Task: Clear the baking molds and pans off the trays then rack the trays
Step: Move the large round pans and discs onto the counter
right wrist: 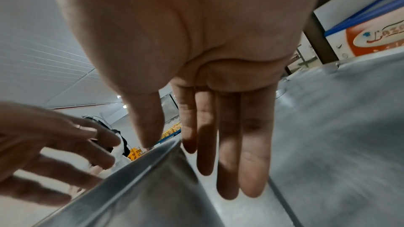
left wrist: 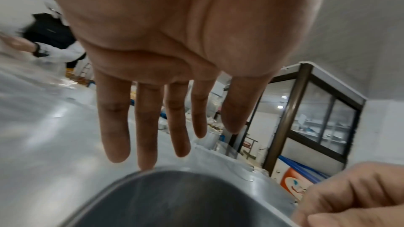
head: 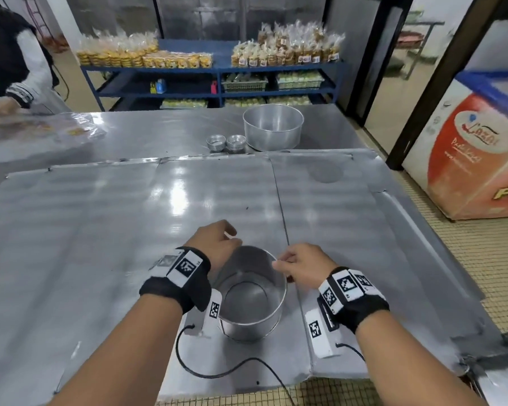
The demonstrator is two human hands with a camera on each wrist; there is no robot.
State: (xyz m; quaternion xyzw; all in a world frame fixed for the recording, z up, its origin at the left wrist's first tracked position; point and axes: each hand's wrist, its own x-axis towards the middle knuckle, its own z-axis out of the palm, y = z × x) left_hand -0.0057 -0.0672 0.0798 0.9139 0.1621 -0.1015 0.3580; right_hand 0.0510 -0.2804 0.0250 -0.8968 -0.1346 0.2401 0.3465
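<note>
While a round metal pan (head: 251,291) stands on the near edge of the flat trays (head: 115,230), the person's hands flank its rim. The right hand (head: 301,266) pinches the rim's right side, thumb inside, fingers outside, likely to lift it clear. The left hand (head: 217,244) hovers at the left side, fingers spread and holding nothing. Farther off on the table (head: 170,130), a larger pan (head: 272,127) and two stacks of small molds (head: 226,142) sit together.

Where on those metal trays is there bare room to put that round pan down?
The trays lie bare left of the round pan and beyond both hands, and on the right side too. It is crowded at the far edge, where the bigger pan and two stacks of small molds stand.
</note>
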